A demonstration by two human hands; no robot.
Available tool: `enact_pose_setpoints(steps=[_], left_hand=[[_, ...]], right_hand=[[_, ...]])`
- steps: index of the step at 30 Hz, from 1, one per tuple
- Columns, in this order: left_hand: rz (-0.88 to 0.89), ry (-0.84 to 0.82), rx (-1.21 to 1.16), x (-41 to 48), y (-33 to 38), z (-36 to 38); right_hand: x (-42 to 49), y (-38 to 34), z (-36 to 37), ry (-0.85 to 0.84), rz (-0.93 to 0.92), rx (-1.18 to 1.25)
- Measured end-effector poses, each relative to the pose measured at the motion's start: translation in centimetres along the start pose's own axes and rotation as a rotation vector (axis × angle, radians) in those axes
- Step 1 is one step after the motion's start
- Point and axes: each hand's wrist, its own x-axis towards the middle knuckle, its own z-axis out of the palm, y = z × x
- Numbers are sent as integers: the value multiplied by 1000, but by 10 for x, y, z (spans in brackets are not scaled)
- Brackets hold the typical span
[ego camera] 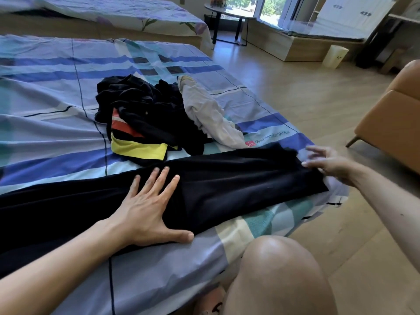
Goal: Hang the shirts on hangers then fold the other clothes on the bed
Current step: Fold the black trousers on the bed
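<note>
Across the bed, along its near edge, a long black garment runs left to right. My left hand presses flat on its middle. My right hand, fingers spread, touches its right end, but I cannot tell whether it grips.

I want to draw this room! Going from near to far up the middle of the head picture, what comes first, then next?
Knee → long black garment spread flat → heap of dark clothes → second bed.
</note>
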Motion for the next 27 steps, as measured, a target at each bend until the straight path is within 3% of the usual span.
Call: enact_pose_setpoints(steps=[2,4,8,10,12,16,18,20,23,25,27], left_hand=[[-26,18,-43,0,5,-1],[-60,85,-95,0,12,-1],[-95,295,-40,4,25,-4],[-79,363,-27,7,29,-5],[-34,402,-19,12,34,-6],[84,395,-31,21,53,-9],[121,369,-46,28,64,-10],[131,288,-41,37,72,-7],[86,137,-30,47,73,-2],[73,92,-37,51,71,0],[69,72,-36,54,68,0]], right_hand=[[0,5,6,-18,145,81],[0,2,4,-52,179,122],[-8,-8,-5,-288,274,85],[-9,-12,-7,-336,263,62],[-7,-19,-10,-273,161,160],[0,-29,-23,-118,-14,421],[2,-29,-28,-27,-9,413],[4,-24,-31,73,76,205],[3,-15,-38,56,356,-149],[-5,-16,-41,-5,441,-118],[-13,-20,-44,-75,404,-41]])
